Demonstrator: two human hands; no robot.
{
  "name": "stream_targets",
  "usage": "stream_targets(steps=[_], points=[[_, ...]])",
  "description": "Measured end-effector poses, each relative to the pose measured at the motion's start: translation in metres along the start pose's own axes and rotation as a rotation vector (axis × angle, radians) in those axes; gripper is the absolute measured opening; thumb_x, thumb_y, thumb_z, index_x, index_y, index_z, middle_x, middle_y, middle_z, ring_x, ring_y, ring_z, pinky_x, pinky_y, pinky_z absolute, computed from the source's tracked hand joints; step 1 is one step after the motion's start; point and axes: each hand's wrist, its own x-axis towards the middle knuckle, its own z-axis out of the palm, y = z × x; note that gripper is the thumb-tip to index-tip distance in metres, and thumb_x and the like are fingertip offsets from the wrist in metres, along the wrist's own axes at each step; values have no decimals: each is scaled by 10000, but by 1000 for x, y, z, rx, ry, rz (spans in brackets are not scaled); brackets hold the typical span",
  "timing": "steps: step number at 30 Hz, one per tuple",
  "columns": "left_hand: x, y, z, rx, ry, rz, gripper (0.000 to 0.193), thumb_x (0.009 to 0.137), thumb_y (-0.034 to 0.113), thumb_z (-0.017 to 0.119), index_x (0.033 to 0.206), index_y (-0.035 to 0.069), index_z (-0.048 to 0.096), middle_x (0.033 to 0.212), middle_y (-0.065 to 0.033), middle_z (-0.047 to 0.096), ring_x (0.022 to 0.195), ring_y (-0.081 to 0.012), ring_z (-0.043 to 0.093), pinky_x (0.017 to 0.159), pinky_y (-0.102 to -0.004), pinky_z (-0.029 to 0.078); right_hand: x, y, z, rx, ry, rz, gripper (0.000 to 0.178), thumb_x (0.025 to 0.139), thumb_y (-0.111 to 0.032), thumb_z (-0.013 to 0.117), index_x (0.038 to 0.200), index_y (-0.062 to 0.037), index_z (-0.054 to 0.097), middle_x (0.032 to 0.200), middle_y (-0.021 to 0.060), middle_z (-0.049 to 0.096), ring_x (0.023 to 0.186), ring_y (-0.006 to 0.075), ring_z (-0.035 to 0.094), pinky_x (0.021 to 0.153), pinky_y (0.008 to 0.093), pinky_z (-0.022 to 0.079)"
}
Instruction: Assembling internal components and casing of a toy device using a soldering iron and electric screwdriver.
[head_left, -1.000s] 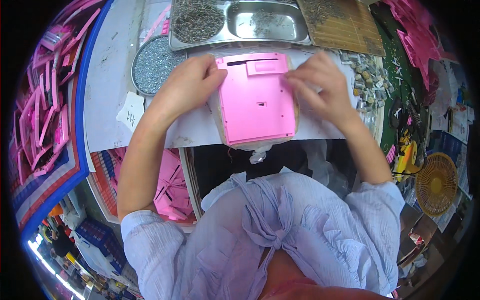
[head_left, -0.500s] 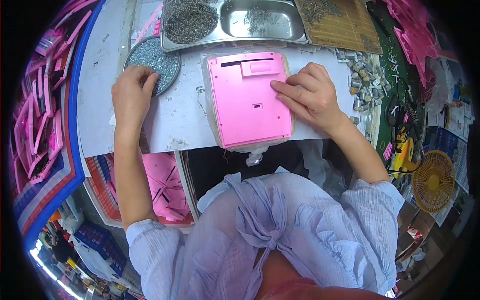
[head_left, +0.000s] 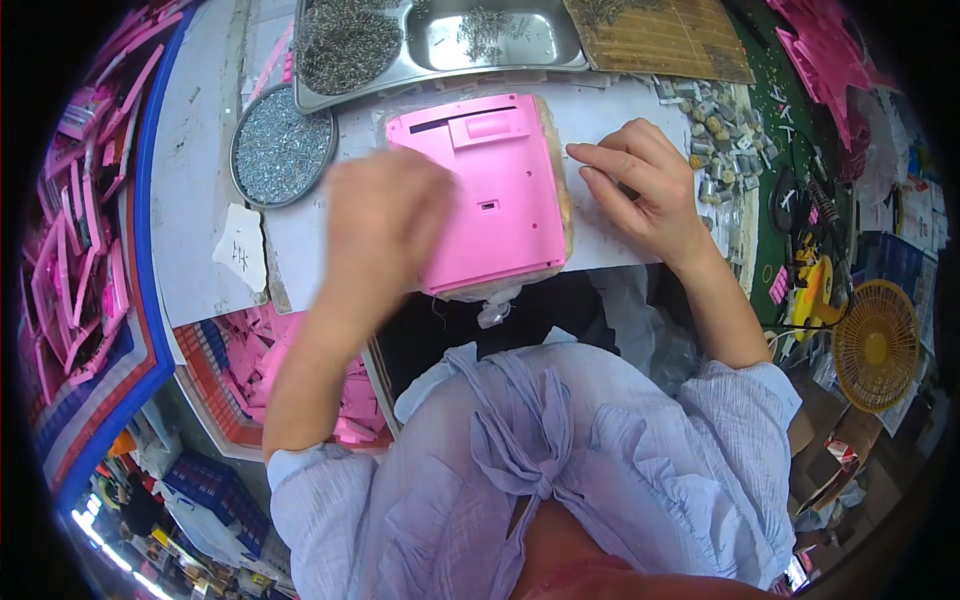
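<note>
In the head view, the person's left hand (head_left: 385, 215) blurs over the left side of the pink panel (head_left: 500, 175), its finger opening and any hold impossible to tell. The right hand (head_left: 645, 190), thumb and forefinger slightly parted around nothing visible, is just beside the panel, which lies on a plastic-wrapped pad (head_left: 562, 190) below the metal tray (head_left: 400, 72).
</note>
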Motion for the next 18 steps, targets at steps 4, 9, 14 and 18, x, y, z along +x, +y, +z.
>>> stream_targets(steps=[4, 9, 14, 18], points=[[6, 43, 31, -56, -62, 126, 143, 787, 158, 780, 912, 128, 719, 868, -6, 646, 815, -198, 604, 799, -371, 404, -7, -2, -5, 17, 5, 16, 286, 748, -7, 756, 1027, -63, 734, 782, 59, 630, 688, 229, 580, 624, 340, 463], [0, 44, 42, 77, -28, 210, 201, 761, 187, 804, 940, 141, 724, 869, 23, 625, 779, -173, 578, 785, -372, 391, -13, -1, -14, 11, 15, 17, 300, 739, 4, 757, 1032, -57, 736, 784, 58, 631, 687, 223, 587, 595, 334, 467], [-2, 48, 35, 88, -54, 151, 271, 747, 209, 823, 992, 136, 733, 918, 11, 651, 813, -173, 598, 817, -369, 401, -3, -2, -14, 26, 31, 15, 293, 740, 6, 753, 1026, -56, 744, 791, 68, 636, 690, 227, 593, 597, 331, 473], [-7, 1, -1, 87, 74, 59, 264, 773, 169, 816, 1019, 106, 742, 975, -53, 708, 924, -211, 657, 881, -396, 454, 15, 13, -19, -5, 86, -74, 317, 730, 6, 757, 1040, -57, 746, 790, 75, 631, 687, 232, 593, 596, 328, 470]])
